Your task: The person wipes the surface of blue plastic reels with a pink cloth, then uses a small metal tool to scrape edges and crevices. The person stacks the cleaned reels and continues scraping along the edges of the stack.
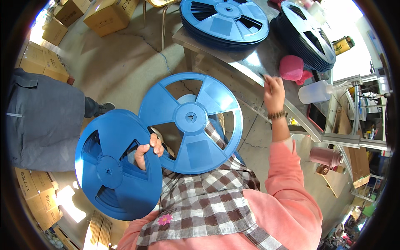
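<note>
Pink rounded bundle [291, 68] nr R hand [273, 92], grip: can't tell. I see L hand [142, 156] grasping blue round plastic reels [110, 173], tilted face-up.

Cardboard box [106, 21], translucent bottle [313, 93], dusky pink container [324, 156]

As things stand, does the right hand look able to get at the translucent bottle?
Probably yes: nothing visible blocks the way from the right hand to the translucent bottle; the pink bundle sits off to one side. Whether that hand pinches something is unclear.
</note>
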{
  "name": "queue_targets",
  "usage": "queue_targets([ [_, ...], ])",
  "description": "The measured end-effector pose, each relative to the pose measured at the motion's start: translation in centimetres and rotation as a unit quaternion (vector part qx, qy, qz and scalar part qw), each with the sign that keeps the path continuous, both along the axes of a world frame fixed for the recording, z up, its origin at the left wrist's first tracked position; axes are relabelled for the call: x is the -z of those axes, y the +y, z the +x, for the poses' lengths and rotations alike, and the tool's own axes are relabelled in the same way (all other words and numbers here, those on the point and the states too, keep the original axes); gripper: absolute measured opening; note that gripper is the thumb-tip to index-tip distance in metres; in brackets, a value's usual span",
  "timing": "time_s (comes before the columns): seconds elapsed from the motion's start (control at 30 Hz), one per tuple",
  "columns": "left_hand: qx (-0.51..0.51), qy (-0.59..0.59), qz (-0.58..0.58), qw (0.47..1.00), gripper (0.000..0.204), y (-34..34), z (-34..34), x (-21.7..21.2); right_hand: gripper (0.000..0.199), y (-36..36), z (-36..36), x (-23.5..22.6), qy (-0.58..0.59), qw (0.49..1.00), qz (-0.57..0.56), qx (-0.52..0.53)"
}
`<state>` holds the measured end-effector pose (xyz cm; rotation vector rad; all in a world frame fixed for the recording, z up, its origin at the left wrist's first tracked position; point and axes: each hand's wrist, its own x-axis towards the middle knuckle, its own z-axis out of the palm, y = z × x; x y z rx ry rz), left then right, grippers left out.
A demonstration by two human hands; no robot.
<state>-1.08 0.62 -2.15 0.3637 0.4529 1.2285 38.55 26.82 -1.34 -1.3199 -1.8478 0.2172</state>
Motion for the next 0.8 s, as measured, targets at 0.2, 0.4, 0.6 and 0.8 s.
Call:
queue_targets([
  [0.2, -0.005, 0.046, -0.015, 0.999, 0.018, 0.3, -0.3, 0.8, 0.015, -11.2, -0.7, 1.0, 0.372, 0.884, -0.232, -0.16],
  [0.4, -0.034, 0.048, -0.009, 0.998, 0.019, -0.5, -0.3, 0.3, 0.019, -11.5, -0.6, 4.0, 0.494, 0.796, -0.336, -0.095],
  [0.6, -0.02, 0.029, -0.004, 0.999, 0.019, 0.0, -0.3, 1.0, 0.015, -13.1, -2.6, 11.5, 0.37, 0.864, -0.303, -0.16],
  [0.8, -0.02, 0.062, -0.027, 0.998, 0.02, 0.4, 0.3, 0.7, 0.015, -11.4, -8.6, 11.2, 0.335, 0.888, -0.221, -0.224],
])
